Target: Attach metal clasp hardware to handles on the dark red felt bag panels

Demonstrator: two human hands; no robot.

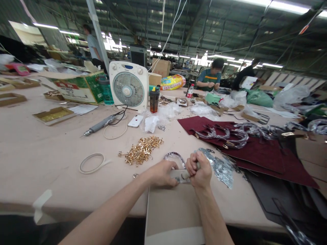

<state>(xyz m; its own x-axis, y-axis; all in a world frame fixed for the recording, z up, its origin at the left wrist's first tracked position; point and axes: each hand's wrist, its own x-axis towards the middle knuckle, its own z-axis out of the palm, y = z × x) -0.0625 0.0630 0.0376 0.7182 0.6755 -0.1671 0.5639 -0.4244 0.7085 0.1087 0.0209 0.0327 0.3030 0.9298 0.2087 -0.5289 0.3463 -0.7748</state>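
Note:
A beige panel (173, 207) lies at the table's front edge, its near end reaching over the edge. My left hand (163, 173) grips its far end, thumb and fingers on either side of a pale strip with a small grey plate. My right hand (200, 170) is a fist around a tool with a pale handle (186, 176), pressed down at that strip; the working tip is hidden. Just beyond my hands lies a plastic-wrapped dark handle loop (175, 155). Flat metal plates (222, 170) are heaped right of my right hand. A pile of gold-coloured fasteners (143, 149) lies ahead.
A roll of tape (92, 163) and an electric screwdriver (98, 126) lie left. Farther back stand a box fan (129, 85), a drink bottle (154, 100) and a phone (135, 121). Maroon panels (255, 153) with wrapped handles cover the right. A co-worker (211, 76) sits opposite.

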